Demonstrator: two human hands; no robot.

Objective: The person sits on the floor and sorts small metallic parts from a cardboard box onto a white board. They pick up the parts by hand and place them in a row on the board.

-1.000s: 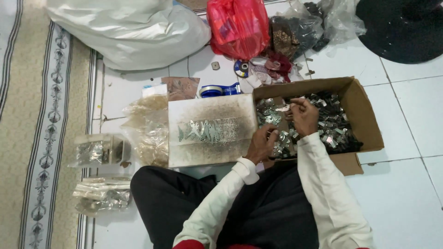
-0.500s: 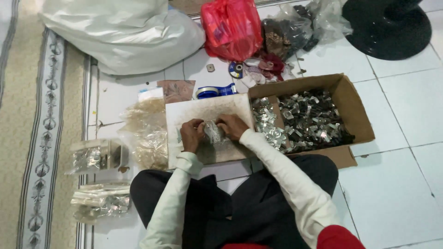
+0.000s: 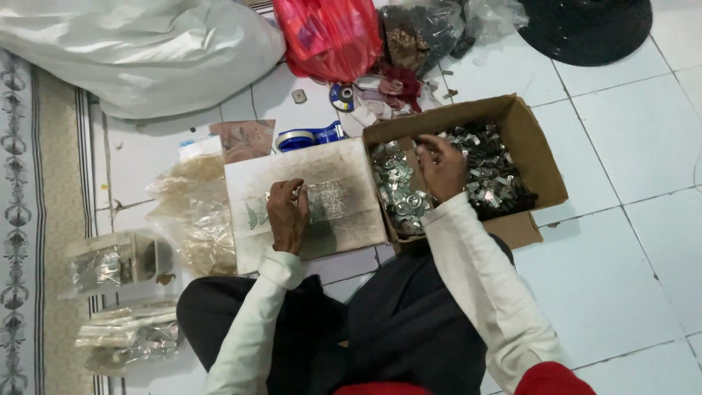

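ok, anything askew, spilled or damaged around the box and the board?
The brown cardboard box of small shiny metal parts has one side flap folded out flat on the white tiled floor. A few small bits lie loose on the tiles near the red plastic bag. The pale board sits slightly tilted and looks grimy. Nothing spilled from the box.

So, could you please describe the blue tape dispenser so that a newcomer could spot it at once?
Start at the open cardboard box of metal parts. Left of it lies a flat pale board. The tape dispenser sits on the floor by the board's far edge, the only bright blue thing there.
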